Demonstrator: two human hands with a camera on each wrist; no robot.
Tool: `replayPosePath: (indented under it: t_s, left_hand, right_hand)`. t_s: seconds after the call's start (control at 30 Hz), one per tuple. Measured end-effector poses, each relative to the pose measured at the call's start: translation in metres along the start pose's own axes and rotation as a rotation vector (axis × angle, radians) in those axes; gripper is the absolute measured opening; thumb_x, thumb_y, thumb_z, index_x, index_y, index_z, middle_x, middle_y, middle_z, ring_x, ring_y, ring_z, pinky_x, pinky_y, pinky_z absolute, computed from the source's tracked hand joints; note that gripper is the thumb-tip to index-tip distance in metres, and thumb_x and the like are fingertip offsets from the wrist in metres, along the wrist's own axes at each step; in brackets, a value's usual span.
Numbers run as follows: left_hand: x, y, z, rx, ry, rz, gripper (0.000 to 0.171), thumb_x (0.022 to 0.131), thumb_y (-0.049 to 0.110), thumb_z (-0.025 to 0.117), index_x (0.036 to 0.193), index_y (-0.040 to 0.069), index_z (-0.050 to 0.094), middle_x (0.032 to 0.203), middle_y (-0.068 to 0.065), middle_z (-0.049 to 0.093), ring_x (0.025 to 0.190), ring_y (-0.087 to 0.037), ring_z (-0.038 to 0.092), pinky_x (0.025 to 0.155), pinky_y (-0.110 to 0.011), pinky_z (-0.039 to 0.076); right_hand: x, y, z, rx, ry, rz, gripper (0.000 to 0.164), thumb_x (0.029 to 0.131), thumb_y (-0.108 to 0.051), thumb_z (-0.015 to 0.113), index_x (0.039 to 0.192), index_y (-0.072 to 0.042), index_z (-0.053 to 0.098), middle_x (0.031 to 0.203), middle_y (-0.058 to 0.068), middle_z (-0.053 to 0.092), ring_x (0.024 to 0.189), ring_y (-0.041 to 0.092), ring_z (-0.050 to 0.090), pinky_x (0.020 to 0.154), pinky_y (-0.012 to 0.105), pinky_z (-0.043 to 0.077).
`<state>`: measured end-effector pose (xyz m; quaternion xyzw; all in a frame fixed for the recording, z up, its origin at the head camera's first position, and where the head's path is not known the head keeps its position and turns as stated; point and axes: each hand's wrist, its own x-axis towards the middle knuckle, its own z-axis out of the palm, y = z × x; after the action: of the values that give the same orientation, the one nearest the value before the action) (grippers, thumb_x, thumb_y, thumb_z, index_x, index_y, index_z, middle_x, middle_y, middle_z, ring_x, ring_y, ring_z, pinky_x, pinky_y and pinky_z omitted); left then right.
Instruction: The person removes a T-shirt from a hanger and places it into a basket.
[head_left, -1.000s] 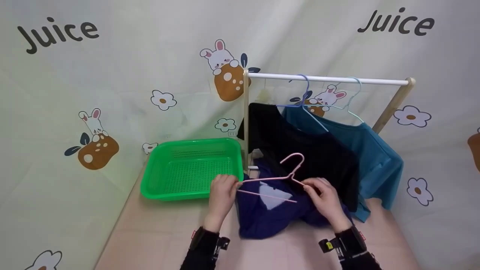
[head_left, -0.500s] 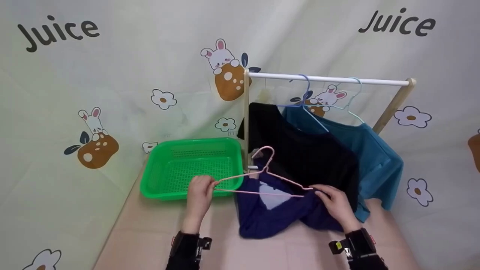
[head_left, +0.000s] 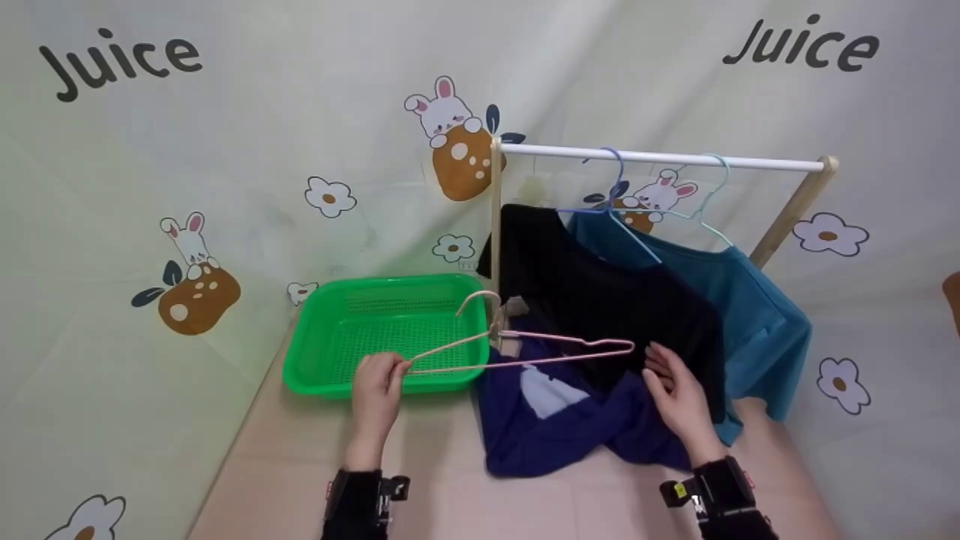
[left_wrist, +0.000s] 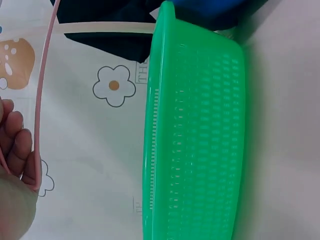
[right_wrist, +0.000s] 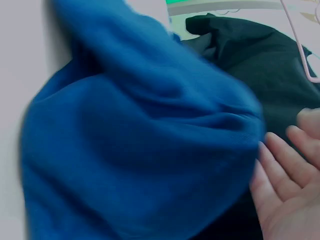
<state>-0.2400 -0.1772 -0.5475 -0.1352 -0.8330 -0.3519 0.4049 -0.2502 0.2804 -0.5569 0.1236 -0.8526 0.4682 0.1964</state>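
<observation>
My left hand [head_left: 379,386] grips one end of a pink clothes hanger [head_left: 555,362], in front of the green basket; the hanger's hook points up and its far end reaches right. In the left wrist view, curled fingers [left_wrist: 17,145] hold the hanger's pink wire [left_wrist: 40,90]. My right hand [head_left: 679,386] is just off the hanger's far end, fingers loosely extended and holding nothing. Below the hanger lies a crumpled navy blue garment [head_left: 555,442] with a pale patch. In the right wrist view the blue cloth [right_wrist: 150,150] comes right up to the right fingertips.
A wooden rack with a white rod [head_left: 667,157] stands behind. From it hang a black shirt [head_left: 615,300] on a blue hanger [head_left: 619,176] and a teal shirt [head_left: 765,322] on a light green hanger [head_left: 705,206]. The green basket [head_left: 300,367] sits left on the pinkish table [head_left: 442,480].
The left hand has moved left, carrying the pink hanger with it. The right hand has moved slightly right and let go of the hanger. The navy garment stays in place.
</observation>
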Motion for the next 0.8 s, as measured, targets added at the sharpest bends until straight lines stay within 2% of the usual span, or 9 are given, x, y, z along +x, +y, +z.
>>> replayPosePath:
  t_s: [0.13,0.23,0.33,0.4,0.5,0.57,0.67,0.73,0.8]
  left_hand:
    - [0.0,0.005,0.007,-0.029,-0.032,0.004,0.015,0.083,0.001,0.075,0.079,0.007,0.062,0.069,0.0,0.057,0.068,-0.017,0.047,0.065,-0.035,0.038]
    - [0.001,0.011,0.014,-0.047,-0.051,0.001,0.014,0.083,0.003,0.075,0.079,0.007,0.062,0.07,0.0,0.058,0.068,-0.017,0.048,0.065,-0.035,0.039]
    - [0.001,0.016,0.02,-0.064,-0.065,-0.004,0.014,0.083,0.004,0.075,0.079,0.008,0.063,0.069,0.001,0.058,0.068,-0.016,0.048,0.065,-0.035,0.04]
    - [0.001,0.018,0.024,-0.076,-0.081,-0.006,0.014,0.083,0.005,0.076,0.078,0.009,0.063,0.069,0.003,0.057,0.068,-0.015,0.049,0.065,-0.034,0.04]
    - [0.001,0.021,0.027,-0.09,-0.114,-0.015,0.012,0.085,0.006,0.075,0.081,0.01,0.064,0.074,0.002,0.061,0.072,-0.016,0.053,0.068,-0.035,0.043]
    - [0.001,0.022,0.028,-0.095,-0.129,-0.043,0.007,0.087,0.007,0.074,0.089,0.007,0.067,0.083,-0.001,0.066,0.081,-0.02,0.059,0.074,-0.038,0.047]
    - [0.0,0.023,0.027,-0.082,-0.141,-0.115,0.028,0.089,0.01,0.073,0.115,0.001,0.065,0.108,-0.01,0.069,0.104,-0.028,0.061,0.09,-0.045,0.048]
    - [-0.001,0.023,0.026,-0.056,-0.147,-0.16,0.048,0.09,0.012,0.072,0.133,-0.001,0.055,0.126,-0.016,0.062,0.118,-0.034,0.056,0.099,-0.05,0.043]
    - [-0.002,0.022,0.025,-0.013,-0.158,-0.183,0.062,0.091,0.015,0.072,0.144,-0.001,0.045,0.136,-0.02,0.055,0.126,-0.038,0.05,0.104,-0.054,0.039]
  right_hand:
    - [0.006,-0.01,0.0,0.141,-0.049,-0.183,0.059,0.09,0.011,0.064,0.145,0.004,0.043,0.135,0.023,0.057,0.114,0.028,0.062,0.087,0.017,0.048]
    - [0.008,-0.017,-0.001,0.248,-0.112,-0.268,0.048,0.085,0.021,0.061,0.131,0.01,0.056,0.119,0.026,0.064,0.102,0.022,0.068,0.082,0.019,0.052]
    - [0.008,-0.024,-0.004,0.32,-0.135,-0.265,0.026,0.086,0.024,0.056,0.108,0.012,0.066,0.097,0.027,0.068,0.088,0.015,0.071,0.073,0.022,0.056]
    - [0.008,-0.031,-0.008,0.347,-0.125,-0.255,0.019,0.087,0.025,0.053,0.097,0.014,0.065,0.087,0.026,0.067,0.082,0.012,0.071,0.07,0.022,0.056]
    - [0.007,-0.042,-0.015,0.327,-0.086,-0.263,0.017,0.087,0.026,0.052,0.09,0.014,0.064,0.079,0.026,0.065,0.076,0.011,0.069,0.065,0.021,0.056]
    - [0.007,-0.048,-0.02,0.288,-0.052,-0.277,0.017,0.087,0.026,0.053,0.089,0.013,0.064,0.076,0.024,0.064,0.072,0.01,0.068,0.064,0.019,0.055]
    - [0.008,-0.051,-0.029,0.238,0.008,-0.249,0.016,0.088,0.024,0.054,0.09,0.012,0.065,0.073,0.024,0.064,0.069,0.011,0.068,0.062,0.018,0.054]
    - [0.008,-0.053,-0.036,0.199,0.051,-0.217,0.015,0.089,0.022,0.054,0.091,0.013,0.066,0.073,0.024,0.065,0.068,0.01,0.068,0.062,0.018,0.054]
    - [0.009,-0.053,-0.043,0.167,0.092,-0.178,0.014,0.09,0.021,0.055,0.092,0.013,0.066,0.073,0.025,0.065,0.067,0.009,0.068,0.062,0.017,0.054]
